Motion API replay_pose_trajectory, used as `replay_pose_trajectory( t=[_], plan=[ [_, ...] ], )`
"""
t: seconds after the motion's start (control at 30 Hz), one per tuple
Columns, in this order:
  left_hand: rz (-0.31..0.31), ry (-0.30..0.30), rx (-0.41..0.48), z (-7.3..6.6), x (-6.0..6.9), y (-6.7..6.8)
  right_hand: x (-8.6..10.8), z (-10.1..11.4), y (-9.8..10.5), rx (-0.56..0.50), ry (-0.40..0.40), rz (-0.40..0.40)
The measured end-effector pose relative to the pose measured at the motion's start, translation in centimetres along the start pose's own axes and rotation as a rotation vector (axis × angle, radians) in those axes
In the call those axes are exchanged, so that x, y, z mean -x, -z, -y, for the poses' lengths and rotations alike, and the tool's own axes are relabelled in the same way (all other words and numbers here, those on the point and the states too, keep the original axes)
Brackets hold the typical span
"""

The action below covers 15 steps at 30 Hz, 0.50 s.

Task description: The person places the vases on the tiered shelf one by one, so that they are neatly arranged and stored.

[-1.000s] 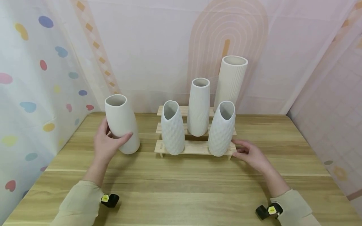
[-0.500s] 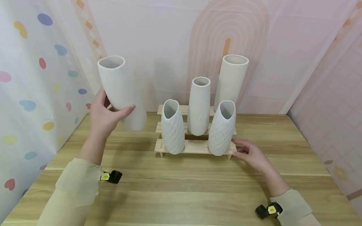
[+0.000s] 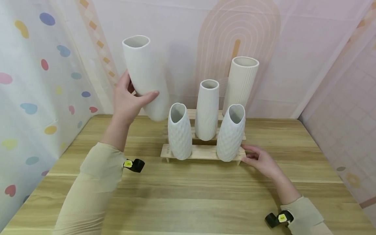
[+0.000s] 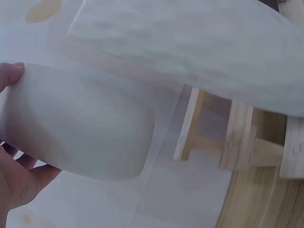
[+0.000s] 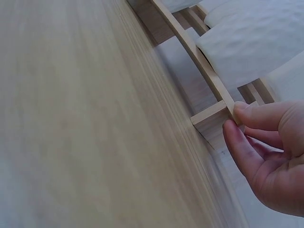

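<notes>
My left hand [image 3: 127, 99] grips a smooth white vase [image 3: 144, 70] from its left side, thumb across the front. The vase is tilted, its rim leaning left, up off the table and left of the tiered wooden stand [image 3: 204, 152]. Its lower end shows free in the left wrist view. On the other side, my right hand [image 3: 259, 160] pinches the right end of the stand's lowest shelf between thumb and fingers. Two dimpled vases, one at left [image 3: 180, 137] and one at right [image 3: 230, 138], stand on that shelf.
A slimmer textured vase [image 3: 207, 112] stands on the middle shelf, and a tall ribbed vase [image 3: 241, 85] on the top shelf at right. Behind the wooden table [image 3: 199, 195] hangs a patterned curtain [image 3: 164, 19]; a dotted one [image 3: 32, 130] hangs at left.
My left hand has lifted the smooth vase off the table, then moved it right and farther up toward the stand's left side. The right hand and the stand have stayed in place.
</notes>
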<state>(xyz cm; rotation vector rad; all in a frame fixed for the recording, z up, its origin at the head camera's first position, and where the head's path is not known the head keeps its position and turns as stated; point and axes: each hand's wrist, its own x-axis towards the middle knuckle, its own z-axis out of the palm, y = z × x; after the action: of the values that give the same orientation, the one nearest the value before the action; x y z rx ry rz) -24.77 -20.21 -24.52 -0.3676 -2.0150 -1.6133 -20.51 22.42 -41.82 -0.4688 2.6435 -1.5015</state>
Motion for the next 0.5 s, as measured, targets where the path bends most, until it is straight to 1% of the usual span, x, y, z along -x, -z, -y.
replay_pose_trajectory(
  t=[0.1,0.23,0.37,0.5],
  plan=[
    [0.008,-0.003,0.041,0.3,-0.2,-1.1,0.1,0.0,0.0,-0.006,0.001,-0.004],
    [0.022,-0.001,0.071,0.6,-0.4,-2.5,0.1,0.0,0.1,-0.013,0.000,-0.005],
    [0.039,0.000,0.050,0.9,-0.5,-3.6,0.1,0.1,0.1,-0.001,-0.006,-0.002],
    [0.064,0.003,0.048,1.3,-0.7,-4.5,0.1,0.1,0.0,0.003,-0.015,0.000]
  ],
)
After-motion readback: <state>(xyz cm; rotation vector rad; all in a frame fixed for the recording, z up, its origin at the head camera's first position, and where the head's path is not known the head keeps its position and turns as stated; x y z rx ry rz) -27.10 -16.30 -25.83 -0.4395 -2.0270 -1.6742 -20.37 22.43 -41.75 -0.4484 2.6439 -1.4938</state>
